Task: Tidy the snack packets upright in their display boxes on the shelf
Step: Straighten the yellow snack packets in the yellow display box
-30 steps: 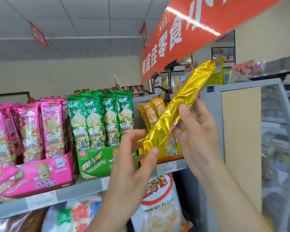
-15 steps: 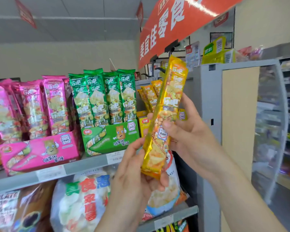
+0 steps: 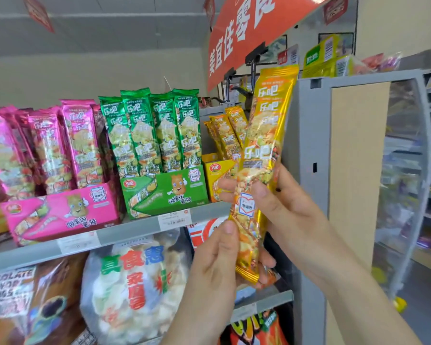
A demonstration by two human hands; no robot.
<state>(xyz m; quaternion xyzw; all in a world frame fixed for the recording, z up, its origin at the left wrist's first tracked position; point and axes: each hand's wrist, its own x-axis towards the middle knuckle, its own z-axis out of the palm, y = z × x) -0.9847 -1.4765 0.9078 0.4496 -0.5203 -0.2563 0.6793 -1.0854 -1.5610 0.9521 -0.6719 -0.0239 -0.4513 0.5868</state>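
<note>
I hold a long yellow snack packet (image 3: pixel 264 155) nearly upright in front of the shelf's right end, printed side facing me. My left hand (image 3: pixel 217 265) pinches its lower part and my right hand (image 3: pixel 279 205) grips its middle from the right. Behind it the yellow display box (image 3: pixel 215 174) holds a few yellow packets (image 3: pixel 228 131) leaning left. To the left, the green box (image 3: pixel 164 192) carries upright green packets (image 3: pixel 147 130). The pink box (image 3: pixel 60 212) holds pink packets (image 3: pixel 47 148), slightly tilted.
The grey shelf edge (image 3: pixel 125 232) carries price labels. Below it lie large bags of shrimp crackers (image 3: pixel 132 290) and a brown bag (image 3: pixel 28 305). A grey upright panel (image 3: pixel 309 170) bounds the shelf on the right. A red sign (image 3: pixel 246 28) hangs overhead.
The yellow packet has turned from tilted with its plain gold back showing to nearly upright with the printed front facing me. Both hands kept hold and shifted lower.
</note>
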